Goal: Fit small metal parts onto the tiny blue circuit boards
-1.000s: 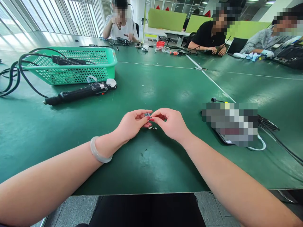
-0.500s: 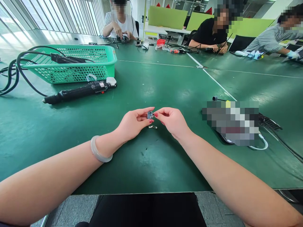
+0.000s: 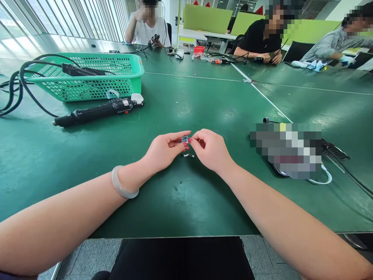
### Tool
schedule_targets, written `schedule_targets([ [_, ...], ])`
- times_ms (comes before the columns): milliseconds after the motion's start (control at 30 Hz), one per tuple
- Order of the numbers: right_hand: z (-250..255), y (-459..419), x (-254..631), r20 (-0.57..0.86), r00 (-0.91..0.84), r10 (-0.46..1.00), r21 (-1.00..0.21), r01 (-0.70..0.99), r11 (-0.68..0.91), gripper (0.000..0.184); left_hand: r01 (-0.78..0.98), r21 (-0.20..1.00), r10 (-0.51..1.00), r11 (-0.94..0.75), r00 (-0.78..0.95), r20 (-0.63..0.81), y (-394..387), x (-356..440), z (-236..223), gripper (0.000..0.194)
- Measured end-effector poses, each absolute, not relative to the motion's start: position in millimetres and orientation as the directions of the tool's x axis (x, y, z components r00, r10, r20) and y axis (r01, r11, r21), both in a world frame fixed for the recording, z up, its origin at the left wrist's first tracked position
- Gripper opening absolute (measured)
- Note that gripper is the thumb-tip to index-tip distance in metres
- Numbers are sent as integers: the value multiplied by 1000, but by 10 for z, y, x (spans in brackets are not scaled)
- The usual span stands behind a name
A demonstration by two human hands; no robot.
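My left hand (image 3: 165, 152), with a pale bangle (image 3: 123, 182) at its wrist, pinches a small dark blue-grey part (image 3: 185, 139) between thumb and fingers. The part looks like a little housing with light details; its exact kind is too small to make out. My right hand (image 3: 210, 151) is closed, its thumb and forefinger pinched together at the part's right side. Whether a tiny piece sits between those fingertips is hidden. Just below the fingers, a small metallic strip (image 3: 188, 155) lies on the green table (image 3: 180, 210).
A black electric screwdriver (image 3: 99, 112) lies before a green basket (image 3: 96, 88) with cables at the left. At the right lies a blurred-out device (image 3: 287, 149) with cables. Across the table sit people, one in a white shirt (image 3: 159, 29), another in black (image 3: 255, 39).
My right hand has turned slightly, its fingers curling closer against the part. My left thumb has shifted a little up over it. Across the table, the white-shirted person has raised one hand.
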State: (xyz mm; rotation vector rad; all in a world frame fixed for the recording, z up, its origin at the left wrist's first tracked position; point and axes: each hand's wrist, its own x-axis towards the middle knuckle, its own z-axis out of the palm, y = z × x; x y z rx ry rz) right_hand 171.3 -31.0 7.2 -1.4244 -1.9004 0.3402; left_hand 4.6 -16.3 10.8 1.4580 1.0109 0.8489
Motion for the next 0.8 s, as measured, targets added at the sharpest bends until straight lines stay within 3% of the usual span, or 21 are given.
schedule_targets([
  [167, 98, -322, 1719, 421, -204, 884, -495, 765, 413, 24, 122, 992, 913, -37, 407, -16, -155, 55, 79, 47],
  [467, 114, -329, 1721, 422, -233, 876, -427, 802, 418, 26, 212, 964, 891, -163, 451, 51, -160, 46, 95, 42],
  [800, 73, -317, 1702, 448, -214, 868, -408, 815, 412, 24, 175, 984, 914, -26, 404, -47, -180, 71, 142, 48],
])
